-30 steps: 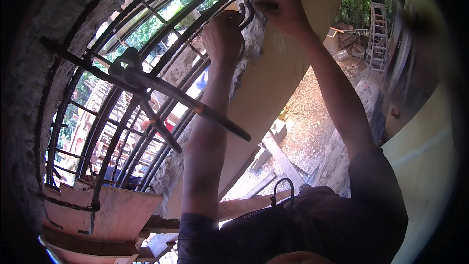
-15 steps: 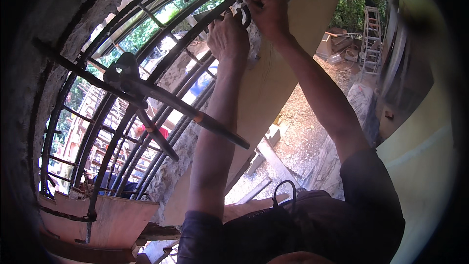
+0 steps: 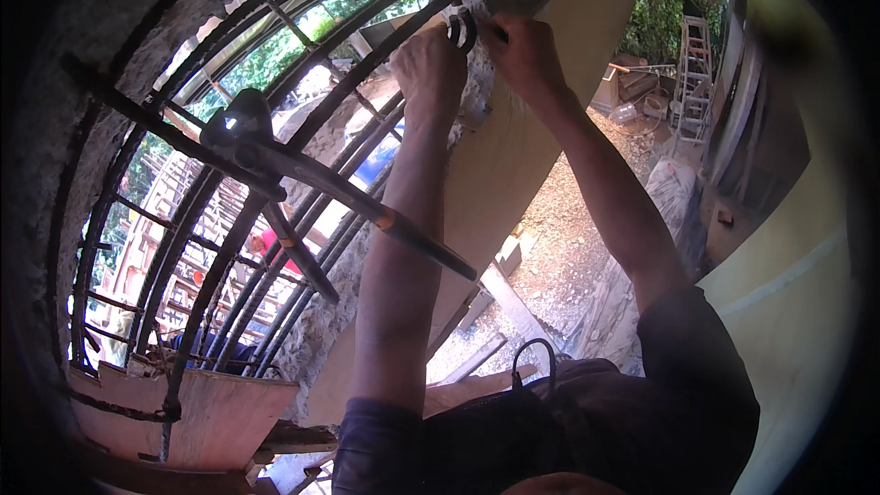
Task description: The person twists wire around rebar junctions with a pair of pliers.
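Observation:
My left hand (image 3: 428,66) is closed, its fingers curled beside the bent rebar hook (image 3: 468,30); what they hold is hidden. Just right of that hook is my right hand (image 3: 527,60), fingers closed in a pinch, a small gap away from the steel. Whatever sits in the pinch is too small to make out. A pair of long-handled cutters (image 3: 339,185) with dark handles and orange bands hangs on the rebar cage (image 3: 209,261) to the left. One of its handles crosses in front of my left forearm.
Rough concrete (image 3: 312,335) surrounds the bars. A plywood panel (image 3: 500,174) slopes behind my arms, with another pale panel (image 3: 788,312) at right. Far below are a ladder (image 3: 696,73), debris-strewn ground (image 3: 573,229) and a person in red (image 3: 275,247) beyond the bars.
My right hand has drawn away from the hook, rightward and down. The left hand's fingers have curled in more, and the hand has dropped slightly. The cutters appear slightly shifted in view.

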{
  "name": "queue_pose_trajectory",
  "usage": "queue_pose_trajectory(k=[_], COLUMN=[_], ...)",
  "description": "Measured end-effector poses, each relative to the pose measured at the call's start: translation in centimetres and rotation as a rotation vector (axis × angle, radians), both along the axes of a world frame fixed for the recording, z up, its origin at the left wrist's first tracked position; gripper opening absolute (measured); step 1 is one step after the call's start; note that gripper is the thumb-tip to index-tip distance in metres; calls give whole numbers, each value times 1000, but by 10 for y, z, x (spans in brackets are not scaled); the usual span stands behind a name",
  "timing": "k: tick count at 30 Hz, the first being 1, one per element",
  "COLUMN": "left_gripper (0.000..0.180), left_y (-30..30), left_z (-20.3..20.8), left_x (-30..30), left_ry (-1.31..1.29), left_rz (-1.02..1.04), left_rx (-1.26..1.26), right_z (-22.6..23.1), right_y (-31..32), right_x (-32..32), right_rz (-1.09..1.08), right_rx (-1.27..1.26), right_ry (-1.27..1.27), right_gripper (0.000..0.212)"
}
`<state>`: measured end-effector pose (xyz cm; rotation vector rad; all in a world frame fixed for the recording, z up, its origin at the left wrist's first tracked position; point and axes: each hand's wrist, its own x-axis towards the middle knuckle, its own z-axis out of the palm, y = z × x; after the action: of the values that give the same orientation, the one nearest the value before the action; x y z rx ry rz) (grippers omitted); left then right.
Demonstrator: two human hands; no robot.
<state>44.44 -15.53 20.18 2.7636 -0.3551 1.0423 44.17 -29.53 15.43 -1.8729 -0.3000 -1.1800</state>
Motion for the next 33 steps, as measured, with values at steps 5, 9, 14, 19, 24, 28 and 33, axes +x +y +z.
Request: queue_pose_trajectory(k=[5,9,14,19,24,28,33], left_gripper=[16,15,16,15,15,14,15], left_y=[1,-4,-4,-2,-1,5,13], left_z=[-3,-6,-10,-7,-6,-6,-9], left_x=[-7,-15,-12,-18,-17,-18,-19], left_ry=[-122,-208,-232,-261,-297,-326,-249], left_rz=[-48,-97,-109,-192,-259,-335,-418], left_rx=[120,78,83,87,156,165,68], right_z=[-2,-6,0,-2,-12,-16,-10], right_y=[-1,5,7,10,11,7,-2], right_x=[-5,-2,-1,-7,-14,-4,-3], right_rz=[73,106,55,-6,65,227,261], right_rx=[43,125,118,58,87,143,144], right_ry=[6,-4,41,72,47,70,113], right_gripper=[18,18,17,15,15,17,22])
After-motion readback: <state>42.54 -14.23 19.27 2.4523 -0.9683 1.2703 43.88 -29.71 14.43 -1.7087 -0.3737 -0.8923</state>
